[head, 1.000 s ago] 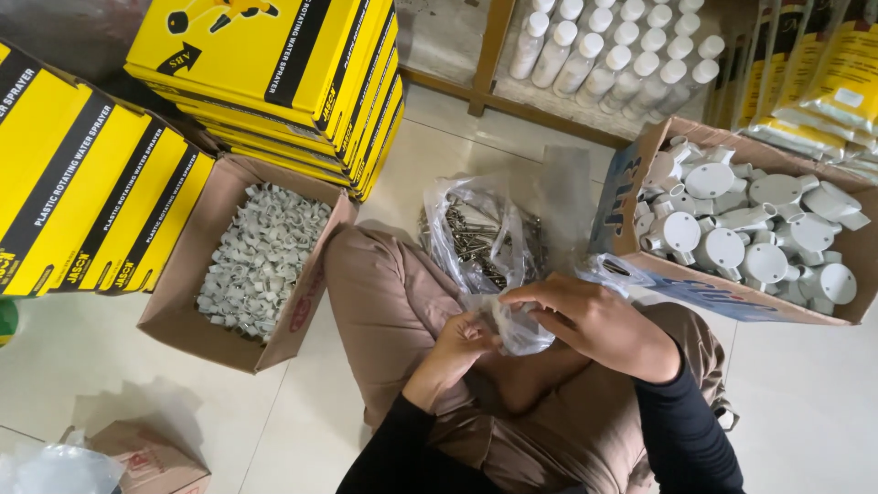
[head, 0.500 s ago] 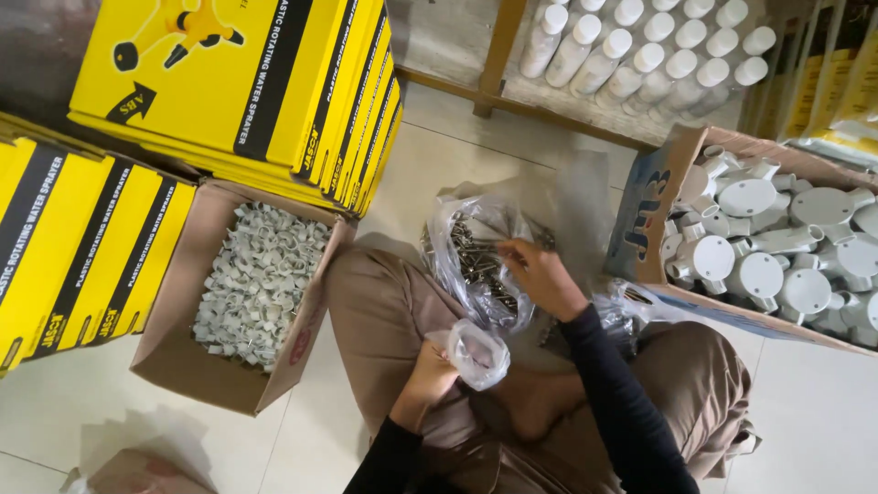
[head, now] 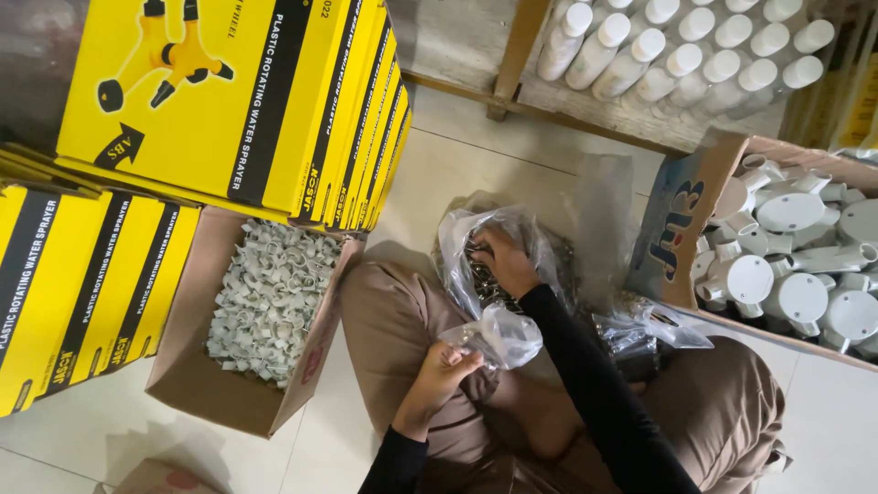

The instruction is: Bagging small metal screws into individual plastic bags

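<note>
Sitting cross-legged on the tile floor [head: 439, 174], everything within arm's reach. My left hand [head: 445, 368] is curled around the gathered edge of a small clear bag [head: 498, 334], pinching it so the mouth faces up and toward the supply; it sits just over my left knee. My right hand [head: 503, 261] is down inside the big clear bag [head: 476, 247] of small dark metal parts, fingers buried in the pile, so I can't tell whether they're spread or closed on anything. The big bag sits on the floor right against my shins with its mouth slumped open, close to the small bag. To my left, touching my knee, is an open cardboard carton [head: 183, 384] full of small grey-white plastic clips [head: 270, 302]; its flaps are folded out, so there's a raised edge on that side. Behind it are stacks of flat yellow boxes [head: 229, 101], leaning, overhanging the carton's far corner. To my right is a second carton [head: 681, 229] of round white plastic junction fittings [head: 791, 265], with more crumpled clear bags [head: 645, 329] wedged between it and my right leg. Ahead is a wooden rack post [head: 517, 50] with rows of white capped bottles [head: 677, 46]. Open room: only the floor strip in front, between the bag and the rack; both sides are boxed in.
</note>
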